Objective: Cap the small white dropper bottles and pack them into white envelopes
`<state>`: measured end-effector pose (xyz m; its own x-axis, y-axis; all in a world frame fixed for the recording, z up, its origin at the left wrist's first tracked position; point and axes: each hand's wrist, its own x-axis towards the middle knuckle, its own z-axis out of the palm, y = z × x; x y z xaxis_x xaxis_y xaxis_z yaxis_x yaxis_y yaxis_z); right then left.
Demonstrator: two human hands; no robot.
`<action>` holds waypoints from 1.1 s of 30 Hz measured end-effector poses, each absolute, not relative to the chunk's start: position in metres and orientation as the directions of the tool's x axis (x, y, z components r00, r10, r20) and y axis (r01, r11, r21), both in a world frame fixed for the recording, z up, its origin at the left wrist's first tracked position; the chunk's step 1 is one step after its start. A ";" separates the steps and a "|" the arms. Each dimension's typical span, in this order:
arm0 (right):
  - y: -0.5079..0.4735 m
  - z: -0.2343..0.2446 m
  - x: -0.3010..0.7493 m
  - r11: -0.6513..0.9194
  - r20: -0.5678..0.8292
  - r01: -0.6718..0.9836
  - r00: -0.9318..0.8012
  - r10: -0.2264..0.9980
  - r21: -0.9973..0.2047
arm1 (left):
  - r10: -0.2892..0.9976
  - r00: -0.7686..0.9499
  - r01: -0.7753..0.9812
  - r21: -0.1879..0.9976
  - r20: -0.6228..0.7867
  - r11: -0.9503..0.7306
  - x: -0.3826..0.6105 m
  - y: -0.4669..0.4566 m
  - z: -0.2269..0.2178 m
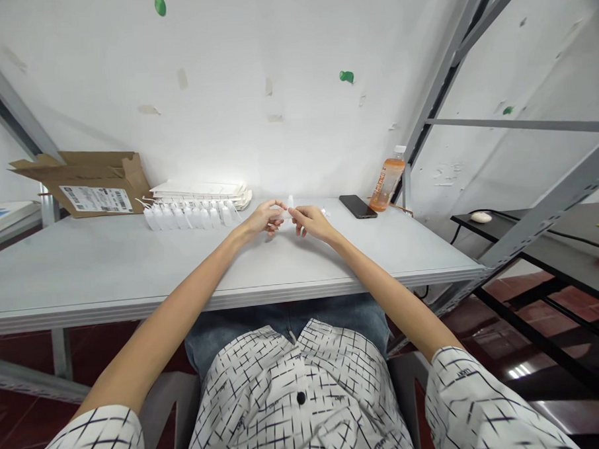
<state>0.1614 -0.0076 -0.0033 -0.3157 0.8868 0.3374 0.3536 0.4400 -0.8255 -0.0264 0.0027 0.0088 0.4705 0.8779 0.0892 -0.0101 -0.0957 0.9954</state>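
Over the middle of the table, both my hands meet at a small white translucent bottle [282,214]. My left hand [264,219] has its fingers curled round the bottle from the left. My right hand [310,223] pinches at its other end, thumb and forefinger together. A white tip [291,202] sticks up between the hands; whether it belongs to this bottle I cannot tell. Small white pieces [325,212] lie behind my right hand, partly hidden. To the left, several similar white bottles [185,217] stand in rows, with thin strips at their tops.
An open cardboard box [99,187] and a stack of white sheets or packets [203,189] stand at the back left of the grey table [107,259]. A black phone [358,207] lies at the right beside an orange drink bottle [387,181]. Metal posts [442,79] frame the table.
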 end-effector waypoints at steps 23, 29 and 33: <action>-0.012 -0.002 0.162 0.531 0.447 0.325 -0.298 0.843 -0.783 | 0.822 0.554 -0.049 0.991 0.130 -0.124 -0.028 0.002 0.009; -0.005 -0.005 0.164 0.505 0.406 0.372 -0.315 0.858 -0.779 | 0.817 0.556 0.010 0.981 0.154 -0.192 -0.028 0.000 0.008; -0.004 -0.006 0.164 0.492 0.392 0.377 -0.313 0.865 -0.785 | 0.813 0.559 0.023 0.977 0.163 -0.211 -0.027 -0.002 0.009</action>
